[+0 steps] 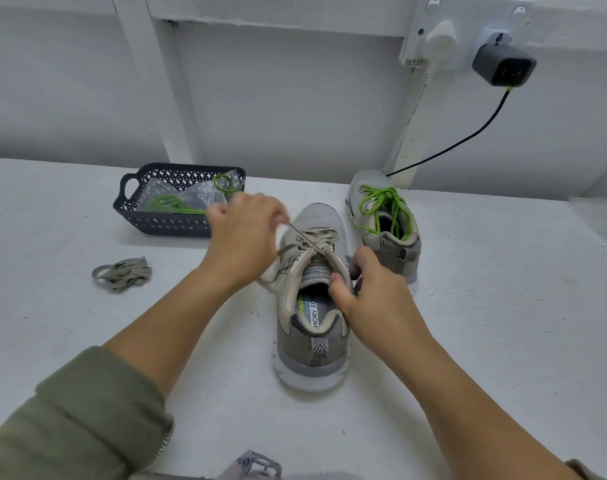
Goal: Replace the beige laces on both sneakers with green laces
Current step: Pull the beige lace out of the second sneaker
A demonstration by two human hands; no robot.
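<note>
A grey sneaker (pixel 312 341) with a beige lace (pixel 312 239) stands mid-table, heel toward me. My left hand (pixel 246 233) pinches a taut strand of that lace and holds it up to the left of the eyelets. My right hand (pixel 368 292) grips the sneaker's right collar beside the tongue. A second grey sneaker (pixel 385 220) behind it on the right carries a green lace (pixel 381 202). A loose beige lace (pixel 123 273) lies bundled on the left.
A dark perforated basket (pixel 163 220) at the back left holds a green lace (pixel 170 204) and clear plastic wrapping. A wall socket with a white plug (pixel 437 39) and a grey charger (pixel 503 65) sits at the upper right; its black cable drops behind the far sneaker.
</note>
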